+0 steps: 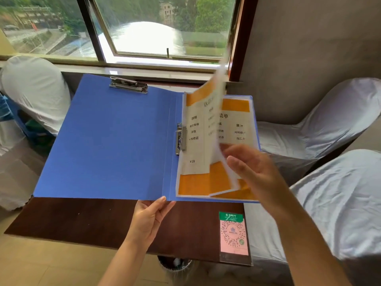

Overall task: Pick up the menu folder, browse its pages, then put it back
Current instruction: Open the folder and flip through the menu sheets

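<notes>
The blue menu folder [115,141] lies open above the dark wooden table [82,221], its left inner cover bare with a metal clip at the top. My left hand [149,219] holds the folder's near edge by the spine, thumb on top. White and orange menu pages [195,141] are clamped on the right half. One page stands lifted and curled, blurred with motion. My right hand [251,170] is at the lifted page's lower right edge, fingers spread against it; a firm grip cannot be made out.
A pink and green QR code sticker [234,234] sits on the table's near right corner. White-covered chairs stand at the right [329,129] and the left [35,89]. A window [160,27] lies behind the table. A bin [175,265] shows under the table.
</notes>
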Demonstrator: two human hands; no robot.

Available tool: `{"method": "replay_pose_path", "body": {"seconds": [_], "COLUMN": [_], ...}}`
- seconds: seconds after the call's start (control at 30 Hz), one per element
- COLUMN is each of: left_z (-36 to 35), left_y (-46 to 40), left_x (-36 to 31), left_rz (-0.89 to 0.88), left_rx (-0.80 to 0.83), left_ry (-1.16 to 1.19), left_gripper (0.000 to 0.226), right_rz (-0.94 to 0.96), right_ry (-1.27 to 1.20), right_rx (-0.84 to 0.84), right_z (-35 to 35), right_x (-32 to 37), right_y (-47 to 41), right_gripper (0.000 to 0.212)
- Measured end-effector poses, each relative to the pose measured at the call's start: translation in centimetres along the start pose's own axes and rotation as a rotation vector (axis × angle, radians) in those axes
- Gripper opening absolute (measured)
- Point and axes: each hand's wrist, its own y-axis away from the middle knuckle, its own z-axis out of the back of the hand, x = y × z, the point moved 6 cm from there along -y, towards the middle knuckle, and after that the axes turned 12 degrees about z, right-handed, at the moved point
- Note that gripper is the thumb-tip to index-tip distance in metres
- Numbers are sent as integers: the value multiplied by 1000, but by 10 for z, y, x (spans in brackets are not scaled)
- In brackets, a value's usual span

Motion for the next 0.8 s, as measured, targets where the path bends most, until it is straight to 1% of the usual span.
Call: {"method": "replay_pose_path", "body": {"seconds": [0.03,0.07,0.1,0.13,0.17,0.23,0.27,0.33,0.37,0.4,0.47,0.5,0.57,0.63,0.67,0.73,0.77,0.8], "left_z": [-2,-4,-6,-8,-9,-12,-13,-15,-16,-18,-17,-15,-10,-6,-4,-3,-3,-2], "left_y": [1,2,4,6,7,10,12,14,15,16,17,18,19,21,22,24,25,25], "left_x": [1,2,3,5,6,9,10,13,14,14,12,11,11,11,10,8,7,7], "left_rz": [1,2,4,8,8,1,-2,2,2,-1,-7,-8,5,17,14,1,-3,-4], "left_rx": [5,8,10,17,28,46,51,61,72,76,75,69,56,49,49,54,54,53], "left_ry": [9,15,16,16,12,-8,-17,-12,-2,13,46,61,96,121,125,130,138,148], "left_gripper": [34,31,30,29,27,17,15,21,23,25,30,31,32,31,31,32,33,33], "right_rz": [16,9,-23,-63,-85,-44,5,78,89,97,120,127,149,150,117,-33,-141,-244], "right_ry": [11,65,151,246,337,511,623,879,966,1004,964,918,880,960,1018,1068,1012,879], "right_rx": [13,-33,-100,-130,-107,8,65,179,233,272,282,247,97,-84,-156,-233,-229,-201], "right_z": [-12,-18,-21,-25,-32,-51,-61,-78,-84,-88,-89,-83,-59,-23,-3,35,52,65], "right_x": [-1,-7,-15,-24,-31,-43,-47,-54,-57,-59,-56,-51,-39,-30,-28,-31,-37,-45], "right_y": [-4,-8,-9,-8,-6,-1,1,5,7,9,13,14,17,23,27,38,43,49], "right_gripper": [19,24,27,32,39,49,50,46,43,40,36,36,39,45,50,66,75,81]}}
